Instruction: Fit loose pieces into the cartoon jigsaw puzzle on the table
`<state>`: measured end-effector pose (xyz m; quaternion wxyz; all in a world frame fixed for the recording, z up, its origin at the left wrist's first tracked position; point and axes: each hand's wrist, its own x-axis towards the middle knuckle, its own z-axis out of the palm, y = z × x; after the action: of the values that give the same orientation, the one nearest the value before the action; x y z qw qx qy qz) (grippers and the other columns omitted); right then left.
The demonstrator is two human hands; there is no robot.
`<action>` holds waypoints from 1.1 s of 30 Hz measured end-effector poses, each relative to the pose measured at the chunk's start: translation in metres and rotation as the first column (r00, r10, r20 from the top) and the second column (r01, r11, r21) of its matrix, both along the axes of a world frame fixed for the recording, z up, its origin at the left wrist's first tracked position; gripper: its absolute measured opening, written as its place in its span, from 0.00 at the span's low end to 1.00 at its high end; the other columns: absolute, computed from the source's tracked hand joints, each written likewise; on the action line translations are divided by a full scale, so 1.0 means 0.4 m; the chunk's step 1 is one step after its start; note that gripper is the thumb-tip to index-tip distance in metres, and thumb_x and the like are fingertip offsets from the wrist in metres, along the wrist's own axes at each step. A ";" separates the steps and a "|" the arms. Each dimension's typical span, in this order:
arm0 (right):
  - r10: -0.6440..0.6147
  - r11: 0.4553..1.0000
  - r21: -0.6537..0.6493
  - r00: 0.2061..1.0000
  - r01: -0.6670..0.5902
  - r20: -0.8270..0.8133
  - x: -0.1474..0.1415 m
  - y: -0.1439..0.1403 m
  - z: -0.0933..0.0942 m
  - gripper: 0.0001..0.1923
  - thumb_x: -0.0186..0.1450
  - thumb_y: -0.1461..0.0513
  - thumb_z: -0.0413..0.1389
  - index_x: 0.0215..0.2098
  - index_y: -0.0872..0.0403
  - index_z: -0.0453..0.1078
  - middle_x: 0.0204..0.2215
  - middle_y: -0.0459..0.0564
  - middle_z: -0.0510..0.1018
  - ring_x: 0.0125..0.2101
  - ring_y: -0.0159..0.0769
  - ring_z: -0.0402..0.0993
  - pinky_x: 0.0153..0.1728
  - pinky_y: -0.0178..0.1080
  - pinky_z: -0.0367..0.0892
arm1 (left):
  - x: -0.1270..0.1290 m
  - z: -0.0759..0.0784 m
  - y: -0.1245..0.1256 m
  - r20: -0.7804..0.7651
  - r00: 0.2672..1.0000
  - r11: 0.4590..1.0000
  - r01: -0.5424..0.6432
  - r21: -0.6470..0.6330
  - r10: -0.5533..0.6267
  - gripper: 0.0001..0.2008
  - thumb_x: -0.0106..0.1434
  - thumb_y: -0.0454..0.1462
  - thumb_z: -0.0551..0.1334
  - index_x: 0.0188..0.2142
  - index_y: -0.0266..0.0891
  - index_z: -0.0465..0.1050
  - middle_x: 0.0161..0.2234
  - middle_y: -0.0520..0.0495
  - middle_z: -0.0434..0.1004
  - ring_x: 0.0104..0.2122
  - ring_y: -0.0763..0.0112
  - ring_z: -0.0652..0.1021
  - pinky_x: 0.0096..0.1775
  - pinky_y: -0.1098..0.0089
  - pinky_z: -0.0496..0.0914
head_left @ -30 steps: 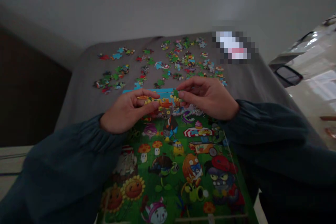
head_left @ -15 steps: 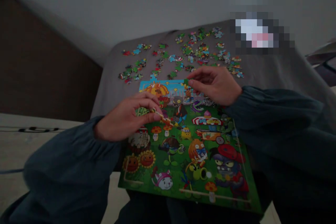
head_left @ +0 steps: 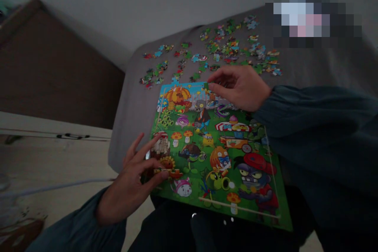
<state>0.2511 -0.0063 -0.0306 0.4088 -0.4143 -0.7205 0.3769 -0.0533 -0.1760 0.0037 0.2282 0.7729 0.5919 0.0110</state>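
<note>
A colourful cartoon picture board point(head_left: 189, 145) with a green background lies tilted in front of me, its near edge above my lap. Over its lower left corner is my left hand point(head_left: 132, 181). Thumb and index finger pinch a puzzle piece point(head_left: 173, 173) seen nearly edge-on, while the other fingers spread apart. At the board's far edge, my right hand point(head_left: 240, 86) has its thumb and index finger closed around a small dark green piece point(head_left: 206, 85), mostly hidden by the fingertips. A light blue puzzle piece point(head_left: 175, 80) lies against the far edge, left of that hand.
Several loose puzzle pieces point(head_left: 227, 49) are scattered in clusters on the grey cloth surface point(head_left: 126, 126) beyond the board. A brown panel point(head_left: 65, 71) stands at the left, above a pale floor with a cable point(head_left: 73, 183). A blurred-out patch covers the upper right.
My left hand has moved from the board's upper left down to its lower left corner, still pinching the piece. My right hand stays at the far edge. The view has shifted slightly.
</note>
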 end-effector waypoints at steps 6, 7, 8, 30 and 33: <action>0.037 0.999 -0.020 0.999 -0.037 0.004 0.004 -0.010 0.009 0.09 0.63 0.62 0.60 0.41 0.56 0.76 0.27 0.48 0.77 0.27 0.33 0.71 0.29 0.38 0.69 | -0.024 -0.009 -0.036 0.045 0.998 0.998 -0.036 0.048 0.034 0.16 0.68 0.50 0.58 0.32 0.46 0.78 0.69 0.53 0.58 0.71 0.47 0.46 0.61 0.32 0.55; 0.050 0.998 -0.028 0.999 -0.049 0.006 0.006 -0.010 0.009 0.09 0.63 0.63 0.59 0.42 0.55 0.76 0.27 0.46 0.76 0.26 0.32 0.71 0.28 0.38 0.69 | -0.026 -0.011 -0.043 0.063 0.998 0.997 -0.036 0.065 0.032 0.15 0.68 0.50 0.59 0.33 0.46 0.77 0.67 0.52 0.62 0.70 0.48 0.50 0.61 0.34 0.58; 0.062 0.998 -0.034 0.998 -0.062 0.011 0.008 -0.008 0.009 0.10 0.63 0.63 0.59 0.42 0.54 0.76 0.25 0.45 0.75 0.24 0.32 0.70 0.26 0.37 0.67 | -0.027 -0.012 -0.050 0.081 0.996 0.997 -0.028 0.079 0.021 0.13 0.69 0.49 0.59 0.34 0.46 0.77 0.65 0.51 0.66 0.69 0.49 0.55 0.61 0.36 0.60; 0.300 0.946 0.011 0.886 -0.324 0.355 -0.203 -0.339 0.007 0.15 0.69 0.60 0.59 0.52 0.58 0.75 0.36 0.51 0.82 0.34 0.33 0.76 0.37 0.38 0.72 | -0.081 -0.111 -0.050 0.314 0.897 0.920 0.202 0.335 -0.311 0.06 0.70 0.38 0.58 0.46 0.45 0.69 0.58 0.47 0.75 0.59 0.61 0.73 0.63 0.50 0.62; 0.248 0.917 0.167 0.845 -0.363 0.473 -0.208 -0.337 -0.002 0.13 0.70 0.61 0.57 0.51 0.58 0.76 0.38 0.52 0.80 0.39 0.36 0.74 0.40 0.40 0.72 | -0.080 -0.119 -0.052 0.353 0.891 0.928 0.163 0.336 -0.284 0.05 0.71 0.38 0.57 0.45 0.45 0.68 0.57 0.48 0.76 0.58 0.61 0.74 0.62 0.50 0.61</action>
<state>0.1678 -0.1411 -0.0312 0.2174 -0.3130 -0.8930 0.2394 -0.0853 -0.1966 -0.0439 0.2235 0.8437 0.4310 0.2292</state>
